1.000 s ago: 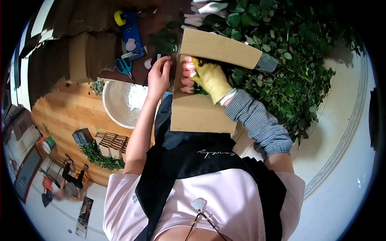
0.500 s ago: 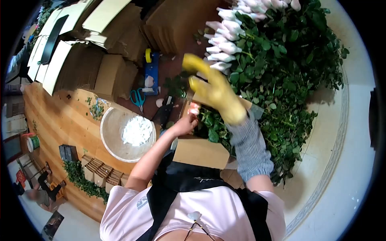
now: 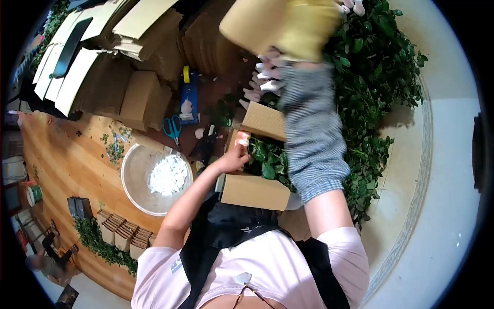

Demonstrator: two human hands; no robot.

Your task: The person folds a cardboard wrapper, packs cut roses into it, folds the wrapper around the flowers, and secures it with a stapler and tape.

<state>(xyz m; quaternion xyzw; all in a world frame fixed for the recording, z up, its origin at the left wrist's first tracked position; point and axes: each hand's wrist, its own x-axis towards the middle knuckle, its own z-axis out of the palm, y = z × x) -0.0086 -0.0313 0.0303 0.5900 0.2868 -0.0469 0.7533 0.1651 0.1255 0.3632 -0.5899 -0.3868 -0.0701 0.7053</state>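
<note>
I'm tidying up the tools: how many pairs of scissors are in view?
1: the blue scissors, on the dark tabletop beside the blue tape dispenser. Others may be hidden.

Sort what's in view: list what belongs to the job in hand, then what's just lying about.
Likely part of the job:
- pink flowers, at the left hand
- open cardboard box
- blurred tan cardboard, apparently in the gloved right hand

Seemingly just lying about:
- scissors
- yellow tape
- basin of white scraps
</note>
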